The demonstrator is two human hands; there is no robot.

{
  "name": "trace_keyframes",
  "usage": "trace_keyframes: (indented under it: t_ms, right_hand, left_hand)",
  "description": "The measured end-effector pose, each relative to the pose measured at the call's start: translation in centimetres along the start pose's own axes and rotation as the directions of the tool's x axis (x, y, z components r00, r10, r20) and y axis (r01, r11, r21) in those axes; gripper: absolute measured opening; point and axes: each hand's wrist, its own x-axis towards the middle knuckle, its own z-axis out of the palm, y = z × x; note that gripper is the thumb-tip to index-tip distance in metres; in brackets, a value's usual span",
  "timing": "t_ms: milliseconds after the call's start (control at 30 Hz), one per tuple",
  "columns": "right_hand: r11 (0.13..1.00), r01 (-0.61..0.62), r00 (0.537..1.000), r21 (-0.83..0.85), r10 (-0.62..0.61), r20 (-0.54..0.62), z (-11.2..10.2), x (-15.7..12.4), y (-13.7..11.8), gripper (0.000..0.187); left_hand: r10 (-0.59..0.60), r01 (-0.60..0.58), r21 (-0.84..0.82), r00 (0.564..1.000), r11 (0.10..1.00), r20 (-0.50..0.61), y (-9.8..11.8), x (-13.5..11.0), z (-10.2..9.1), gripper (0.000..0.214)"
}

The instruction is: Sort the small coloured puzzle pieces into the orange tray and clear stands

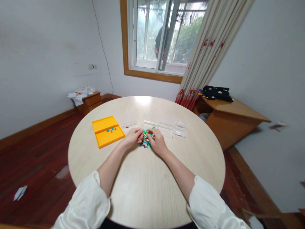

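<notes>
A pile of small toy building bricks [144,144] in green, blue, brown, white and yellow lies near the table's middle, partly covered by my hands. My left hand [133,137] is at the pile's left edge, its fingers pinched together, with a small blue brick [143,131] showing at the tips. Over the right side of the pile, my right hand [158,142] curves with thumb and fingers apart, touching the bricks. An opened yellow case [108,140] stands to the left, holding several blue bricks [111,130].
Behind the pile stand several clear plastic boxes [165,130]; one clear tray [130,125] at the left has a small brown brick in it. All of this rests on a round pale table [143,190]. A wooden desk [238,114] with black cloth is at the right, beyond the table.
</notes>
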Motion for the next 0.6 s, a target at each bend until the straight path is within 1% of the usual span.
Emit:
trace_keyframes:
  t_ms: [67, 133, 200, 267, 333, 400, 467, 600]
  right_hand:
    - [1.000, 0.027, 0.999, -0.003, -0.027, 0.030, 0.0, 0.0, 0.0, 0.011]
    - [0.998, 0.062, 0.994, 0.004, -0.062, 0.087, 0.0, -0.1, -0.1, 0.011]
    - [0.996, 0.084, 0.987, 0.018, -0.086, 0.134, 0.1, -0.1, -0.2, 0.011]
    - [0.995, 0.095, 0.981, 0.033, -0.099, 0.164, 0.2, -0.3, -0.3, 0.010]
    - [0.993, 0.108, 0.974, 0.038, -0.114, 0.195, 0.3, -0.4, -0.3, 0.010]
    - [0.991, 0.127, 0.964, 0.035, -0.132, 0.230, 0.2, -0.5, -0.4, 0.013]
    - [0.989, 0.146, 0.953, 0.022, -0.147, 0.266, 0.1, -0.6, -0.6, 0.017]
    - [0.981, 0.191, 0.927, -0.008, -0.178, 0.329, -0.1, -0.7, -1.5, 0.021]
  left_hand:
    - [0.016, -0.027, -0.151, 0.997, 0.988, -0.071, 0.6, 0.1, 0.0, 0.032]
    - [0.019, -0.067, -0.346, 0.990, 0.936, -0.139, 1.4, 0.0, -0.2, 0.026]
    - [0.016, -0.120, -0.549, 0.981, 0.827, -0.192, 2.1, -0.2, -0.5, 0.027]
    - [0.026, -0.196, -0.695, 0.968, 0.692, -0.248, 2.7, -0.4, -1.1, 0.032]
    - [0.042, -0.286, -0.756, 0.945, 0.588, -0.325, 2.9, -0.6, -1.7, 0.036]
    - [0.049, -0.353, -0.765, 0.920, 0.539, -0.390, 3.0, -0.6, -2.2, 0.037]
    - [0.053, -0.390, -0.761, 0.903, 0.518, -0.427, 3.0, -0.6, -2.5, 0.037]
    - [0.075, -0.449, -0.735, 0.873, 0.508, -0.481, 3.3, -0.6, -2.8, 0.038]
